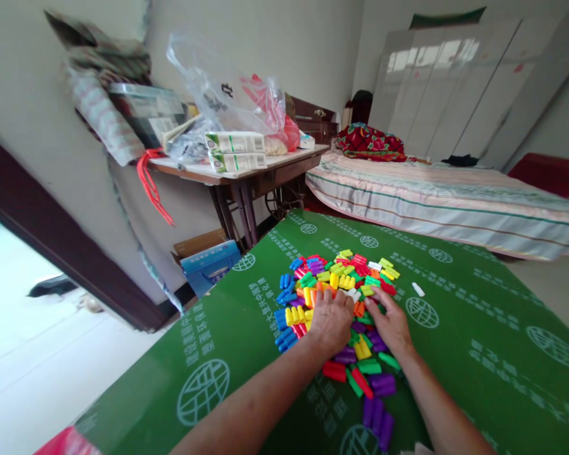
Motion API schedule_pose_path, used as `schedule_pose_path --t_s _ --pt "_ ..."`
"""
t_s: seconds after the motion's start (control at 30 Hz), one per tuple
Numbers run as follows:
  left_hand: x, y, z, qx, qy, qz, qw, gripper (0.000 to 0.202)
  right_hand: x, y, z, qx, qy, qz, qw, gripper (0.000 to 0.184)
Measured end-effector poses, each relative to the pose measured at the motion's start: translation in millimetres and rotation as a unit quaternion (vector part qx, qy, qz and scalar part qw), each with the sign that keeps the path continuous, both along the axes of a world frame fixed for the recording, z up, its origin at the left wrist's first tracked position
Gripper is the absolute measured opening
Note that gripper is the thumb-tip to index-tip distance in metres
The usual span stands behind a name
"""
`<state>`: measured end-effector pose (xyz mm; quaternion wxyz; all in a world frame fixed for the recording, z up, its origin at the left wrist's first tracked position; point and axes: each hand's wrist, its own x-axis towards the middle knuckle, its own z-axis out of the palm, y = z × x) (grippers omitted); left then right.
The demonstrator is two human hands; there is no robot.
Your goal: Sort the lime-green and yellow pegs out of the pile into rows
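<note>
A heap of small plastic caps in blue, yellow, red, green, purple and orange lies on a green printed board. My left hand rests palm down on the middle of the heap, fingers curled into the pieces. Right beside it, my right hand also lies on the heap, with its fingers bent among the caps. What either hand grips under the fingers is hidden. Purple caps lie nearer to me between my forearms. One white cap sits apart to the right.
A wooden table with boxes and plastic bags stands at the back left, a blue box on the floor below it. A bed with a striped cover fills the back right, white wardrobes behind it.
</note>
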<state>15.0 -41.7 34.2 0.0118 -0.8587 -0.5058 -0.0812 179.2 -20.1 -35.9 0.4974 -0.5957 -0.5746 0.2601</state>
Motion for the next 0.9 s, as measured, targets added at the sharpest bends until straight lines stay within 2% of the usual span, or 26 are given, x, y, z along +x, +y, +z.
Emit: schedule_pose_path --t_s 0.13,0.3,0.4,0.5,0.57,0.63,0.73,0.8,0.9 --pt "-8.1 -12.9 -3.0 -0.004 -0.012 -0.057 0.998 0.033 -1.1 -1.2 3.2 0.005 0.03 0.009 0.999 0.051" --pt "-15.8 -36.8 2.5 -0.053 -0.043 -0.121 0.99 0.031 -0.7 -4.6 8.3 -0.026 0.034 0.015 0.999 0.053" --pt "-21.3 -55.1 6.5 -0.068 -0.057 -0.157 0.984 0.041 0.1 -7.0 10.5 -0.031 0.038 0.021 0.999 0.054" --pt "-30.0 -68.6 9.0 -0.056 -0.092 -0.16 0.981 0.053 1.3 -7.7 10.7 -0.033 0.042 0.021 0.998 0.052" --pt "-39.1 -71.4 8.6 -0.028 -0.126 -0.138 0.982 0.052 2.5 -6.9 9.3 -0.034 0.049 0.02 0.998 0.051" --pt "-51.1 -67.6 5.5 0.015 -0.154 -0.09 0.984 0.045 3.7 -5.3 7.1 -0.033 0.062 0.02 0.997 0.052" --pt "-69.6 -51.0 -2.7 0.072 -0.161 0.049 0.983 0.042 5.1 -2.7 4.1 -0.034 0.083 0.018 0.996 0.053" --pt "-77.2 -36.7 -7.6 0.067 -0.152 0.132 0.977 0.05 6.1 -1.2 3.3 -0.034 0.087 0.01 0.996 0.053" --pt "-74.8 -21.0 -10.6 0.013 -0.154 0.174 0.972 0.056 8.8 0.4 3.1 -0.03 0.048 -0.035 0.998 0.051"
